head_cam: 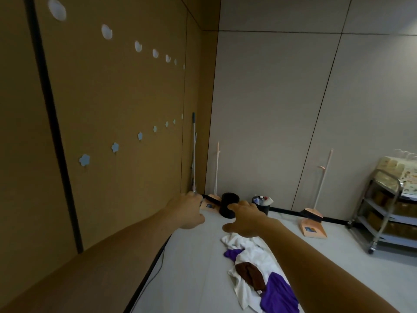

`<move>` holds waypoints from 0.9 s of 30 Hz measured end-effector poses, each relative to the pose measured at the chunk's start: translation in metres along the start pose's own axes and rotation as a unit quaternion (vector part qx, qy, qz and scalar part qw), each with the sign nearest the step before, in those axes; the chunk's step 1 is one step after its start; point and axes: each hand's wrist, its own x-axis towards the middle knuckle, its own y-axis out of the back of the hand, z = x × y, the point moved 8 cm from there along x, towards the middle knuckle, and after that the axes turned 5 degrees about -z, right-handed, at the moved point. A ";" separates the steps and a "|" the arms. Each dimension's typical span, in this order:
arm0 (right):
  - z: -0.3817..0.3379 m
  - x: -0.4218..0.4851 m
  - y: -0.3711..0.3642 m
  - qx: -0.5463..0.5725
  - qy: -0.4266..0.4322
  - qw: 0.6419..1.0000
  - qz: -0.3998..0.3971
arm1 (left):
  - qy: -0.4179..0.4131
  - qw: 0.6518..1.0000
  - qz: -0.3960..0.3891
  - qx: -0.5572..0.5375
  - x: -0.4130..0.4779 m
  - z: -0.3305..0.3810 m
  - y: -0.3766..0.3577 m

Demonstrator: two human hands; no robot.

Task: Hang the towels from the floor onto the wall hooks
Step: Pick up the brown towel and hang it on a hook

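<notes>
- We stand in a room with a pale grey floor [191, 279]. A brown panelled wall [112, 98] runs along its left edge and a grey wall [270, 109] along its far edge.
- On the brown wall we see two rows of hooks: white round hooks [106, 31] above and blue flower-shaped hooks [115, 147] below. Nothing hangs on them.
- The towels lie heaped on the floor, near the middle and partly under our right forearm. There is a white towel [255, 256], a purple towel [279, 292] and a brown towel [250, 274] on top of the white one.
- Our right hand [246, 220] reaches out over the far end of the heap, thumb and fingers spread wide, holding nothing.
- Our left hand [187, 211] stretches towards the far left corner. Its fingers bend away from us, and we cannot tell whether they hold anything.
- In the far left corner stand a mop handle [194, 154] and a pink broom with dustpan [211, 199].
- Along the far edge are a black bin [230, 205], a second bin with bottles [262, 205] and another broom with dustpan [312, 220].
- A steel trolley [388, 211] stands at the right edge.
- A dark cable [153, 274] runs along the left edge.
</notes>
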 end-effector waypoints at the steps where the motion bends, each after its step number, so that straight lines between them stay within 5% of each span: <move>1: 0.003 0.016 0.002 -0.004 0.001 1.000 0.000 | -0.002 1.000 -0.004 0.004 0.016 -0.005 -0.002; 14: 0.071 0.258 0.032 0.012 0.029 0.999 -0.018 | 0.048 0.999 0.007 -0.006 0.253 -0.073 -0.009; 27: 0.128 0.457 0.025 0.006 -0.029 0.998 -0.058 | -0.005 0.998 -0.055 -0.038 0.471 -0.137 -0.053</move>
